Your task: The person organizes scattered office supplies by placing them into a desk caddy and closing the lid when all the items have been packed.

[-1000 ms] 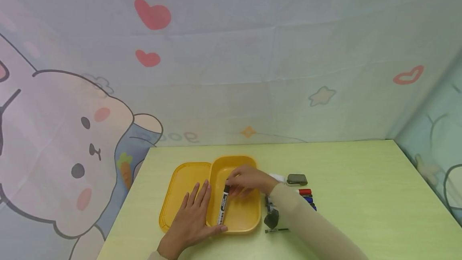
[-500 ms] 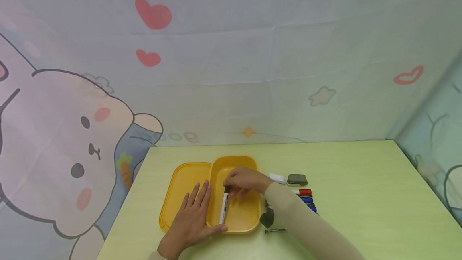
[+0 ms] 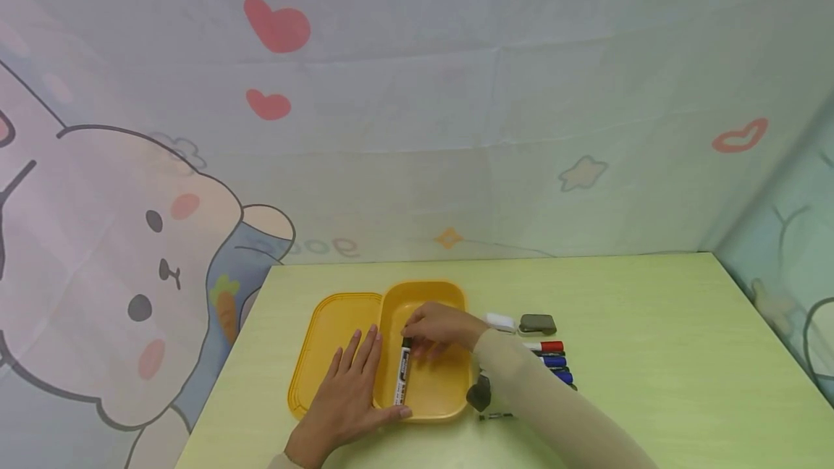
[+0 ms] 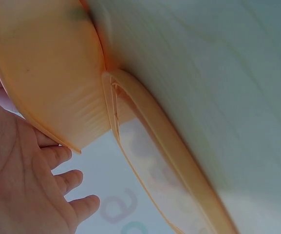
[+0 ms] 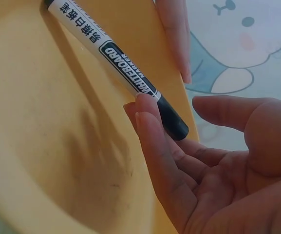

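Observation:
A whiteboard marker (image 3: 402, 375) with a white barrel and black cap lies along the left side of a yellow plastic box (image 3: 446, 393). My right hand (image 3: 446, 324) is over the box; in the right wrist view its fingers touch the marker's black cap (image 5: 173, 121), while the thumb stands apart from it. My left hand (image 3: 345, 396) lies spread over the box's left rim, its thumb across the near left corner by the marker's lower end. In the left wrist view the fingers (image 4: 72, 181) rest against the box's outer wall (image 4: 52, 73).
A yellow lid (image 3: 319, 339) lies flat left of the box. To the right are a white block (image 3: 500, 322), a dark grey block (image 3: 537, 324), a red-capped marker (image 3: 550, 347), blue-capped markers (image 3: 555, 362), a black object (image 3: 479, 394) and a thin pen (image 3: 496, 417), some partly behind the right sleeve.
The marker has rolled about its length in the box: its label went out of sight and shows again. My right hand has shifted slightly left. The left hand has stayed in place.

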`<state>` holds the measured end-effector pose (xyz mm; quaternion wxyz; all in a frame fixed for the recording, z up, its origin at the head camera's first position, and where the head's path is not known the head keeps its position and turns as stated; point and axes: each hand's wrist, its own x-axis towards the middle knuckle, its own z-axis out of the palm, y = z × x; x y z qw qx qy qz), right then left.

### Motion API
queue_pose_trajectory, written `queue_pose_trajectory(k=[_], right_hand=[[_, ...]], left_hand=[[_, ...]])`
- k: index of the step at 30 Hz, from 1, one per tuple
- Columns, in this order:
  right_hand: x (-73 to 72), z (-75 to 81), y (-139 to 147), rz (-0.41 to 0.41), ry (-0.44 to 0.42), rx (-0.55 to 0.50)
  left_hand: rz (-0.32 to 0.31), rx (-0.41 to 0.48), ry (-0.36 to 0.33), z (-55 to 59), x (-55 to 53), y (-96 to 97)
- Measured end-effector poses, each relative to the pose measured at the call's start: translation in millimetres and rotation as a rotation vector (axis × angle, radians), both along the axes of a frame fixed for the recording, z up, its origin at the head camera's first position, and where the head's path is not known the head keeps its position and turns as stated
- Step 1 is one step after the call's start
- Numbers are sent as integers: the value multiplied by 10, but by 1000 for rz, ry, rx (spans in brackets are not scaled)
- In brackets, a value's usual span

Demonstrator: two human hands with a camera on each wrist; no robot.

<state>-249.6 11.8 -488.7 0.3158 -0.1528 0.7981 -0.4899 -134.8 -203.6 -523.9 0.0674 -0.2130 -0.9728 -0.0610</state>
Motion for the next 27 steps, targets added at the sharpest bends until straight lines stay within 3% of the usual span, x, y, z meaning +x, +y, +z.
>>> queue_pose_trajectory(k=[15, 27], right_hand=[[35, 12, -42, 44, -52, 11], [30, -4, 14, 58, -35, 28]], left_hand=[[-3, 9, -14, 19, -6, 5], [2, 9, -18, 29, 0, 8]])
